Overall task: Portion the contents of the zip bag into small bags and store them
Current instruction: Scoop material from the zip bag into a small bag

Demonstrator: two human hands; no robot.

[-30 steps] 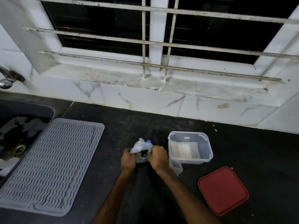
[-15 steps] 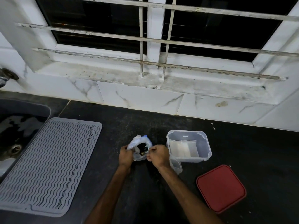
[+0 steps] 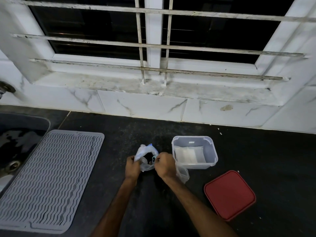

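Red lid (image 3: 230, 195) lies off, right of the grip and nearer. Left hand (image 3: 132, 166) and right hand (image 3: 165, 165) each pinch a side of the zip bag (image 3: 146, 157), spreading its mouth, dark contents inside. Small clear bag (image 3: 183, 173) sits just right. Beyond, the clear tub (image 3: 213, 151) holds one flat white packet (image 3: 186, 155). Most portioning looks undone.

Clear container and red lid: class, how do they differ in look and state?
The clear container is see-through; the red lid is opaque. The clear container is a deep open tub with pale packets inside; the red lid lies flat, bearing nothing. Both are rounded squares resting on the black counter.
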